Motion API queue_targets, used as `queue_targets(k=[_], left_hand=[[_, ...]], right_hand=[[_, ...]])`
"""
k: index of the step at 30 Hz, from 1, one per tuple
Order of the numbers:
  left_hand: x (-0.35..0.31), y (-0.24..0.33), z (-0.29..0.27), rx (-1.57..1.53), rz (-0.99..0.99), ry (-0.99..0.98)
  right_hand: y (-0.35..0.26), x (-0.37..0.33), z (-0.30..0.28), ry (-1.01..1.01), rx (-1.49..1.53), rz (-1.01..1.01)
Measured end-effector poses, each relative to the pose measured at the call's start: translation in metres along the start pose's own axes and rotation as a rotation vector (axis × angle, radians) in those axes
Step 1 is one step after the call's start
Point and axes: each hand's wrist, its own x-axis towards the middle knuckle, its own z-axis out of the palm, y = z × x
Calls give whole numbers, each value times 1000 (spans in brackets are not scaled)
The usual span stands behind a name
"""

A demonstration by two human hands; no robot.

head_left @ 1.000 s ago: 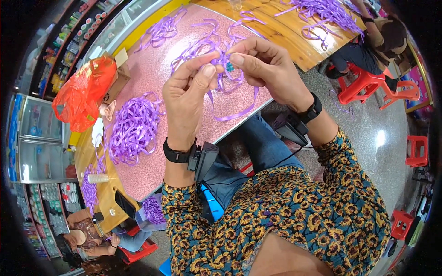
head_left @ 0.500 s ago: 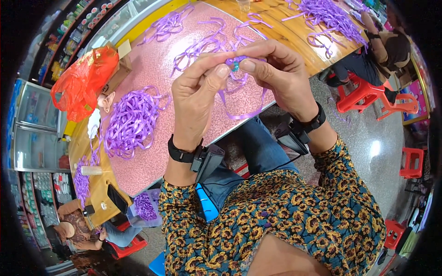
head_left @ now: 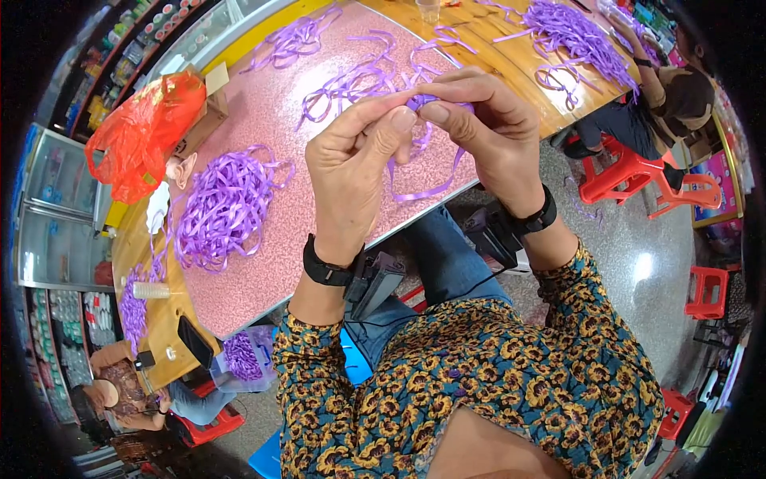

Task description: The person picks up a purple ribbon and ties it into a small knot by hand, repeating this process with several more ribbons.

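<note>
Both hands are raised above the near edge of the pink tabletop [head_left: 247, 287], fingertips meeting. My left hand [head_left: 351, 164] pinches a purple ribbon [head_left: 425, 194] between thumb and forefinger. My right hand [head_left: 499, 132] grips the same ribbon close beside it, thumb and forefinger pressed together. A loop of it hangs down below the fingers. The part between the fingertips is mostly covered. Left of my left hand lies a big tangled heap of purple ribbon [head_left: 227, 209]. Looser purple strands [head_left: 351, 84] spread over the table behind my hands.
A red plastic bag [head_left: 148, 132] rests by a cardboard box at the left. More ribbon [head_left: 574, 40] is piled on the wooden table at the far right, near a seated person [head_left: 666, 96]. Another person [head_left: 128, 391] sits lower left beside a clear bin [head_left: 246, 359]. Red stools [head_left: 614, 176] stand right.
Both hands keep their pinch on the ribbon and have shifted slightly right in the picture. The small blue-green bit seen between my fingertips is now hidden.
</note>
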Motion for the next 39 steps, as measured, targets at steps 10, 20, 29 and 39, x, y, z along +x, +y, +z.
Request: queue_targets(k=[10, 20, 29, 39], left_hand=[[1, -2, -1, -11, -83, 26], [0, 3, -5, 27, -82, -11], [-3, 7, -10, 227, -46, -89], [0, 17, -16, 324, -104, -205]], right_hand=[[-11, 2, -4, -46, -35, 133], [-14, 5, -10, -89, -44, 242], [-17, 15, -26, -314, -116, 148], [-26, 25, -38, -501, -212, 50]])
